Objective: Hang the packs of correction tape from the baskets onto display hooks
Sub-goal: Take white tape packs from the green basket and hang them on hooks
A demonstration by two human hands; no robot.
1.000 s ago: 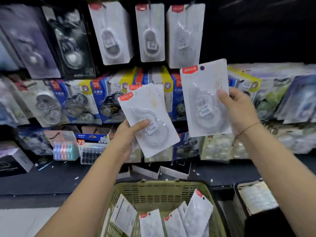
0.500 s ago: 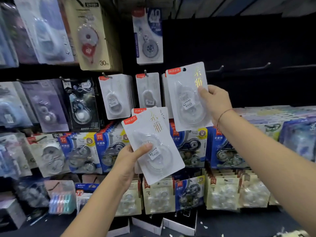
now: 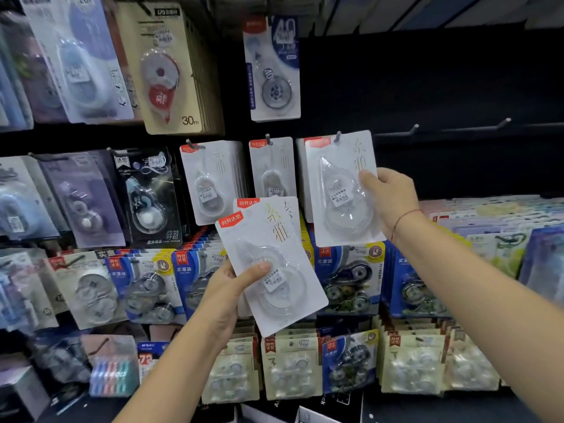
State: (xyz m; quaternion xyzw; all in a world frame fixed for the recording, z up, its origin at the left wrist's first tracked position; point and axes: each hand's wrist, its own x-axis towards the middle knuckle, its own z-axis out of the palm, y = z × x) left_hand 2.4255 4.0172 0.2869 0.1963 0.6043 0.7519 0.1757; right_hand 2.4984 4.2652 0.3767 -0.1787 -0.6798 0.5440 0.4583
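Note:
My right hand [image 3: 389, 203] grips a white pack of correction tape [image 3: 340, 190] by its right edge. The pack's top hole sits on a display hook [image 3: 337, 136], in front of matching packs hanging there. My left hand [image 3: 232, 288] holds two or more of the same white packs [image 3: 271, 264], fanned and tilted, lower and to the left, thumb pressed on the front blister. Two other hooks carry the same white packs [image 3: 210, 181] further left. The baskets are out of view.
Empty hooks [image 3: 413, 129] stick out of the dark panel to the right. Blue-carded packs [image 3: 348, 279] and beige packs [image 3: 290, 364] fill the rows below. Larger tape packs [image 3: 164, 71] hang above left. Stacked packs [image 3: 494, 218] lie at the right.
My view lifted from the basket to the wall. My right hand carried its pack up to the hook, where it now sits. My left hand rose with its packs.

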